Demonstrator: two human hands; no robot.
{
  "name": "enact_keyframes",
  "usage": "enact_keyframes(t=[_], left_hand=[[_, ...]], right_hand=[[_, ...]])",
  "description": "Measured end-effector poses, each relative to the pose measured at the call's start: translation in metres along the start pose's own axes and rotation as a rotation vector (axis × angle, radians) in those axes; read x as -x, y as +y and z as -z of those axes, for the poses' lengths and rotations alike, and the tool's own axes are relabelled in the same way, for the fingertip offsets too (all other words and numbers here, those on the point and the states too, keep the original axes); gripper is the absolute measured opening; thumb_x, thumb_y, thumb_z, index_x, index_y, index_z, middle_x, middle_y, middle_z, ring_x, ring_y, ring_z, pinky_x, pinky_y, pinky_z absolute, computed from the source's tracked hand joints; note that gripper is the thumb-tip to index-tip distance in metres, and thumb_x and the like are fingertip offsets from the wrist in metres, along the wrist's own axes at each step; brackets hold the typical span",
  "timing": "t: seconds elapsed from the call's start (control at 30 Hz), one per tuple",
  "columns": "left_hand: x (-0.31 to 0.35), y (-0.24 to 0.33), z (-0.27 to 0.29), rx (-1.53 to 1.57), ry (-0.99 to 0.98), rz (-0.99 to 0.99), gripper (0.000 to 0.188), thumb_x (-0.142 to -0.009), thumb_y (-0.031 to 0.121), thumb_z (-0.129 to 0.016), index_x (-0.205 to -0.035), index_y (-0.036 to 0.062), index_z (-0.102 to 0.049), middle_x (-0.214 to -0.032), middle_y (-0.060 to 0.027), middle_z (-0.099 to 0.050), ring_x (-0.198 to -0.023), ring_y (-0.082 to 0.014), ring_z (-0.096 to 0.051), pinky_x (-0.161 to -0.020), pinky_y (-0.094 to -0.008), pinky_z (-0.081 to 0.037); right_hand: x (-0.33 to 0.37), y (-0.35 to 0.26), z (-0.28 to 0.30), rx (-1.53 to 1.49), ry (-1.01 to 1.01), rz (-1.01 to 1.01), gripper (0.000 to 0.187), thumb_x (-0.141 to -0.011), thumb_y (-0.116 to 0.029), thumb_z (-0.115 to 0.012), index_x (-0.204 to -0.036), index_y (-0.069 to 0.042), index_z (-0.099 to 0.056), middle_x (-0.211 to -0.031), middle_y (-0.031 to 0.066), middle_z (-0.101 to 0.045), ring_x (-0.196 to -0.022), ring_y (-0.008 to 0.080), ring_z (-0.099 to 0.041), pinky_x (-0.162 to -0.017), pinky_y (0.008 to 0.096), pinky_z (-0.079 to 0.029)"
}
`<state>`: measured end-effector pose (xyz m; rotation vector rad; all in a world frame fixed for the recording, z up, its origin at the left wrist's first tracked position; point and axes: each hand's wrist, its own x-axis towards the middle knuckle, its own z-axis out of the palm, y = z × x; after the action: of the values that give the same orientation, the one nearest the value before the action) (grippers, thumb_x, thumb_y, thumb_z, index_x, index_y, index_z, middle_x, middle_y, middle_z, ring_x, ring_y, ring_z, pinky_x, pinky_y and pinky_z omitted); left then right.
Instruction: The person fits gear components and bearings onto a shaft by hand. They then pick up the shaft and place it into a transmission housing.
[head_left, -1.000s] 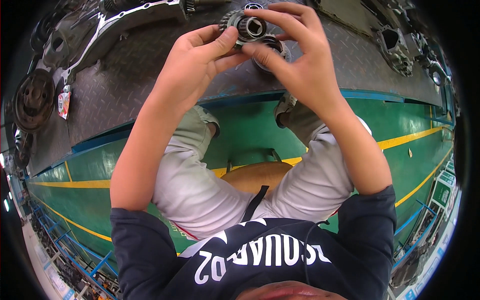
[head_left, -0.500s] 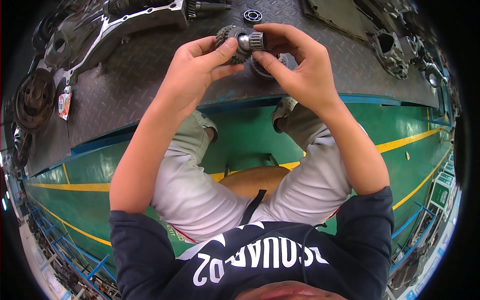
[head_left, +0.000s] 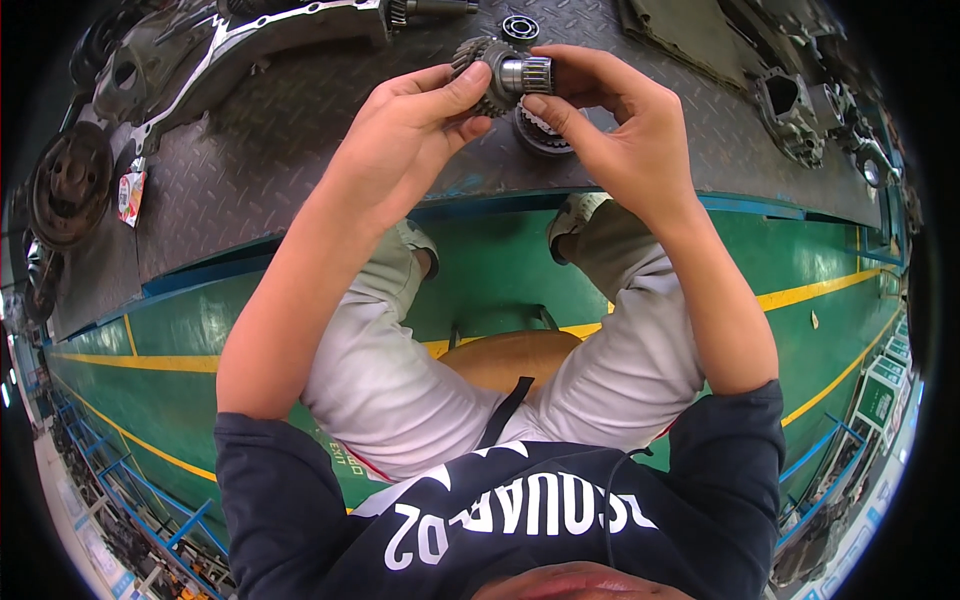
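Observation:
My left hand [head_left: 440, 105] is closed round a dark toothed gear [head_left: 476, 62] with a shiny smooth collar [head_left: 512, 75] projecting to the right. At the collar's right end is a ribbed needle roller bearing [head_left: 538, 76], pinched between the thumb and fingers of my right hand [head_left: 620, 120]. Bearing and collar are in line and look to be touching; how far one sits over the other I cannot tell. Both hands are raised over the bench's near edge. Just below them a toothed ring [head_left: 545, 132] lies on the bench, partly covered by my right hand.
A ball bearing [head_left: 520, 28] lies beyond my hands on the patterned metal bench [head_left: 300, 165]. A large metal housing [head_left: 255, 45] and a round rusty disc [head_left: 70, 185] are at the left. Another casting [head_left: 790, 110] and a folded cloth [head_left: 690, 40] are at the right.
Both hands have shifted slightly right with the gear and needle roller bearing. More of the smooth collar shows between them now. The view has shifted a little too.

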<state>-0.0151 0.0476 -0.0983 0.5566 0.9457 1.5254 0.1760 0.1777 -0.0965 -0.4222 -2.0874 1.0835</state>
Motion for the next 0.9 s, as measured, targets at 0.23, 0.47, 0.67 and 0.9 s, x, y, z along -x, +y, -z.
enact_keyframes(t=[0.23, 0.47, 0.67, 0.9], left_hand=[[-0.005, 0.0, -0.004, -0.005, -0.021, -0.095, 0.024, -0.105, 0.019, -0.072, -0.12, -0.0002, -0.072, -0.113, -0.0054, -0.074, -0.099, -0.0126, -0.065, -0.09, -0.0301, -0.053], [-0.008, 0.001, 0.001, -0.007, 0.059, -0.149, 0.025, -0.103, 0.017, -0.075, -0.118, -0.0016, -0.073, -0.113, -0.0067, -0.074, -0.098, -0.0141, -0.066, -0.09, -0.0312, -0.054], [-0.007, -0.004, -0.011, -0.193, 0.093, -0.144, 0.025, -0.101, 0.018, -0.078, -0.117, -0.0001, -0.076, -0.108, -0.0042, -0.076, -0.096, -0.0127, -0.065, -0.09, -0.0295, -0.052], [-0.005, -0.003, -0.014, -0.186, 0.111, -0.171, 0.023, -0.101, 0.018, -0.077, -0.117, 0.0008, -0.077, -0.107, -0.003, -0.076, -0.096, -0.0122, -0.065, -0.089, -0.0286, -0.052]], right_hand=[[-0.005, -0.008, 0.002, -0.04, 0.011, 0.011, 0.036, -0.095, 0.002, -0.077, -0.13, 0.003, -0.068, -0.11, 0.008, -0.077, -0.103, 0.0139, -0.072, -0.094, 0.0296, -0.059], [-0.007, -0.006, 0.009, -0.2, 0.102, -0.16, 0.037, -0.099, -0.003, -0.073, -0.134, 0.001, -0.062, -0.113, 0.0088, -0.073, -0.101, 0.013, -0.07, -0.091, 0.0292, -0.059], [-0.009, -0.007, 0.004, -0.538, -0.002, -0.406, 0.034, -0.106, -0.015, -0.066, -0.136, -0.001, -0.061, -0.112, 0.0102, -0.071, -0.098, 0.0158, -0.072, -0.088, 0.0296, -0.06], [-0.009, -0.008, 0.008, -0.313, -0.03, -0.375, 0.033, -0.103, -0.01, -0.07, -0.133, 0.0, -0.061, -0.115, 0.0099, -0.069, -0.098, 0.0161, -0.073, -0.089, 0.0298, -0.061]])
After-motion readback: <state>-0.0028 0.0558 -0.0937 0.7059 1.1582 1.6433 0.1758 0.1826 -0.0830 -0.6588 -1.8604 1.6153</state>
